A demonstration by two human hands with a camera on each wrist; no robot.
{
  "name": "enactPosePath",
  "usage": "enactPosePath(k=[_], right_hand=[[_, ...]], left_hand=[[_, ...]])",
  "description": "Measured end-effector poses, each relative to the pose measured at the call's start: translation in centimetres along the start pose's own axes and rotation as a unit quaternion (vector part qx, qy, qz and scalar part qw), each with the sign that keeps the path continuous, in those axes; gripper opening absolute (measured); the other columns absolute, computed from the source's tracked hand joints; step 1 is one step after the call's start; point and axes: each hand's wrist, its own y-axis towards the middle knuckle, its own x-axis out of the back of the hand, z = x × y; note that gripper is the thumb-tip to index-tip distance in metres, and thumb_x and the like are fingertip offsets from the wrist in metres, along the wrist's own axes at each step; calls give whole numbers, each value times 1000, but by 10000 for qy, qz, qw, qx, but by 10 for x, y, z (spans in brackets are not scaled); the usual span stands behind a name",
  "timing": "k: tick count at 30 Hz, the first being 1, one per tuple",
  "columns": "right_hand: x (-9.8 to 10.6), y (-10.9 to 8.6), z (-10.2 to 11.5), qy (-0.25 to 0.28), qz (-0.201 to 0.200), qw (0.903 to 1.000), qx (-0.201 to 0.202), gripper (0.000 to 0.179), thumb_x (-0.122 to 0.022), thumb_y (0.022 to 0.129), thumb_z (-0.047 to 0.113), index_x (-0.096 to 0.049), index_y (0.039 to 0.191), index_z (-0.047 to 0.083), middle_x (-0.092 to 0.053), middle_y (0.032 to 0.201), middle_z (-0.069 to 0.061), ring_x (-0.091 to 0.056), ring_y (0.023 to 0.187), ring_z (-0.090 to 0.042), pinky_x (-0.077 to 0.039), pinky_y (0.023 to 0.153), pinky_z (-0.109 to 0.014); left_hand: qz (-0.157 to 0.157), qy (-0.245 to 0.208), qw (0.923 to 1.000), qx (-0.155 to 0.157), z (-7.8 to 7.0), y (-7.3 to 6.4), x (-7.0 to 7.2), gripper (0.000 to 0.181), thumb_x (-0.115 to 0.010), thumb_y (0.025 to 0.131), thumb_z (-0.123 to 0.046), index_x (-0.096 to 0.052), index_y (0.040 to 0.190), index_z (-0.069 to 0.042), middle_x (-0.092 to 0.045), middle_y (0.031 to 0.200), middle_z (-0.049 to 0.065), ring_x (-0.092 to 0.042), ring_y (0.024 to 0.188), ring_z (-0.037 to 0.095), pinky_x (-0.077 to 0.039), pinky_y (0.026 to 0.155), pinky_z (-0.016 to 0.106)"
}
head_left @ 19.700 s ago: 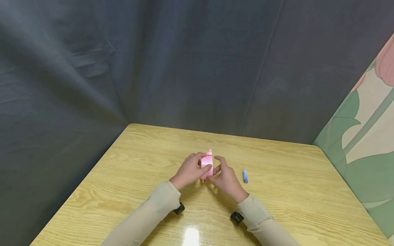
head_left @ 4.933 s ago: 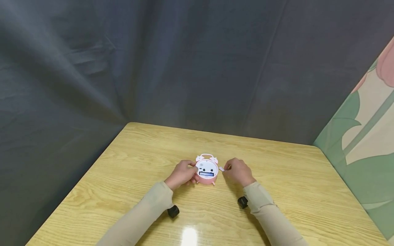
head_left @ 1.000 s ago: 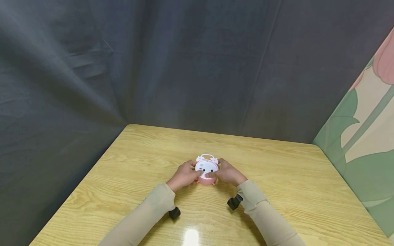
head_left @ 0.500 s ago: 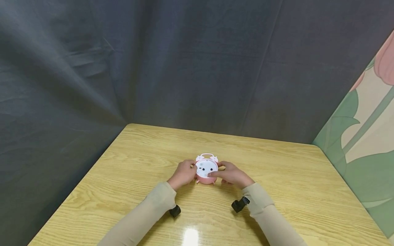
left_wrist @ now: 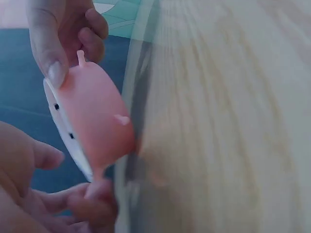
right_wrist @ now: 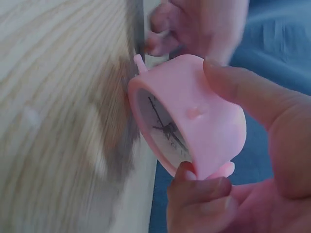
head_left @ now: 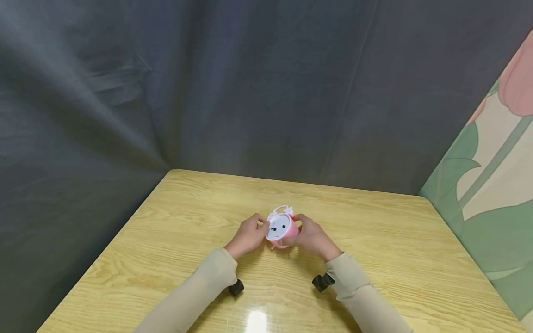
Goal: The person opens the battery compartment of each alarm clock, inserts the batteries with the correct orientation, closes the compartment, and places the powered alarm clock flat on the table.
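A pink twin-bell alarm clock (head_left: 283, 239) tilts above the table between both hands, its white back up and towards the left. My right hand (head_left: 312, 237) grips its right side. In the right wrist view, the thumb (right_wrist: 243, 90) lies on the pink casing (right_wrist: 214, 121), and the curled fingers (right_wrist: 199, 199) meet the front rim. The dial (right_wrist: 163, 128) with dark hands faces the table. My left hand (head_left: 247, 235) is at the clock's left edge. In the left wrist view its thumb (left_wrist: 48, 156) stands apart from the clock while its fingers (left_wrist: 97, 204) are at the lower edge, contact unclear.
The wooden table (head_left: 208, 199) stretches around the hands. A dark curtain (head_left: 258, 92) hangs behind and to the left. On the right stands a panel (head_left: 491, 185) with a flower pattern. Small black cameras (head_left: 236, 287) sit on both wrists.
The blue battery seen on the table, later inside the clock's back, is now out of sight. The right hand's white cover has closed the compartment. Just now the right hand has tilted the clock.
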Motion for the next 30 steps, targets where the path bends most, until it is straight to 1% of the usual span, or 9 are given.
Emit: enactPosePath(k=[3,6,8,11,15,19,23,26,30], right_hand=[[-3,-2,3,-246,-184,9994,184,82,-90,70,27,-51,135,-3,-65,92,-9,-59,77,-18,-48,64,-29],[-7,-4,9,-571,-405,9968,390,84,-91,67,31,-52,134,-3,-66,91,-8,-59,76,-17,-49,63,-30],[-10,-6,15,-801,-555,9941,480,84,-92,67,34,-54,132,-3,-68,95,-8,-61,77,-18,-50,65,-32],[-14,-7,22,-1093,-730,9894,625,79,-91,67,35,-57,128,-2,-70,101,-9,-64,82,-19,-53,67,-35],[-18,-6,24,-1060,-780,9873,888,72,-89,70,30,-58,127,-1,-69,102,-8,-63,83,-18,-53,67,-34],[-21,-4,16,-625,-463,9925,939,82,-91,70,25,-51,137,0,-65,98,-5,-58,79,-16,-49,65,-30],[-24,1,5,-43,174,9976,673,96,-91,70,24,-39,146,0,-62,93,-5,-56,77,-17,-47,64,-29],[-26,4,-3,427,614,9956,562,94,-89,73,21,-34,147,-1,-63,95,-8,-57,80,-17,-47,66,-30],[-28,8,-10,1017,944,9888,544,91,-87,77,18,-31,145,-3,-64,99,-12,-59,83,-18,-47,68,-30]], left_hand=[[-286,351,9973,-577,-9,-1,2,25,-54,101,-30,-62,106,-7,-58,86,4,-53,75,15,-47,65,29],[-219,371,9946,-947,-21,-4,3,22,-58,100,-30,-63,92,-10,-59,92,4,-53,82,16,-47,70,30],[-104,349,9947,-965,-28,-6,2,22,-59,99,-30,-63,87,-12,-59,93,4,-53,80,15,-47,68,29],[50,141,9958,-904,-33,-10,1,22,-61,99,-27,-61,84,-11,-58,92,6,-58,69,16,-48,59,26],[96,-118,9961,-866,-35,-12,2,22,-59,99,-18,-58,80,-8,-58,84,7,-62,53,21,-46,48,23],[7,-117,9961,-873,-32,-12,5,23,-57,100,-14,-56,78,-7,-57,78,5,-57,54,17,-41,49,22],[-42,-94,9974,-711,-27,-14,8,21,-57,101,-18,-56,83,-8,-60,88,6,-50,66,12,-42,54,24],[54,-318,9982,-501,-24,-15,8,20,-55,103,-19,-58,87,-7,-62,92,9,-51,67,13,-43,55,25],[181,-686,9970,-321,-21,-14,8,21,-52,104,-19,-59,91,-4,-61,90,15,-52,64,16,-42,54,25]])
